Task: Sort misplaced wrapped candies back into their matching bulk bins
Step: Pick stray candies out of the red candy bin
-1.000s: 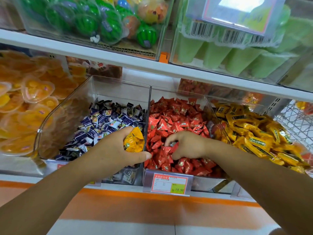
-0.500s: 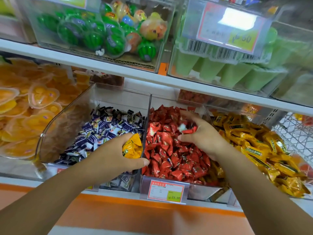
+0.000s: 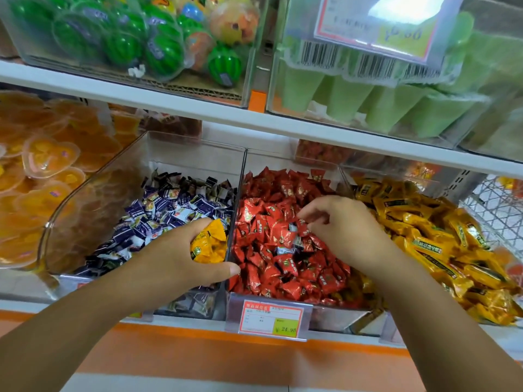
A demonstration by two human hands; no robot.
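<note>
Three clear bulk bins stand side by side: purple-and-white candies (image 3: 175, 207), red candies (image 3: 271, 219) and yellow candies (image 3: 424, 239). My left hand (image 3: 175, 258) hovers over the front of the purple bin and grips a bunch of yellow wrapped candies (image 3: 209, 244). My right hand (image 3: 345, 227) is over the red bin with fingers curled down, tips touching the red pile. Whether they pinch a candy is not visible. Two purple-and-white candies (image 3: 294, 243) lie among the red ones just below those fingertips.
A price tag (image 3: 270, 321) hangs on the red bin's front. Orange jelly cups (image 3: 48, 162) fill the bin at the left. The upper shelf (image 3: 198, 108) carries watermelon-shaped sweets and green cups close above. A wire basket (image 3: 498, 205) is at the far right.
My right hand first dug at the front of the red bin, then lifted toward its back, and now sits lower over the middle. The left hand kept its yellow candies and barely moved.
</note>
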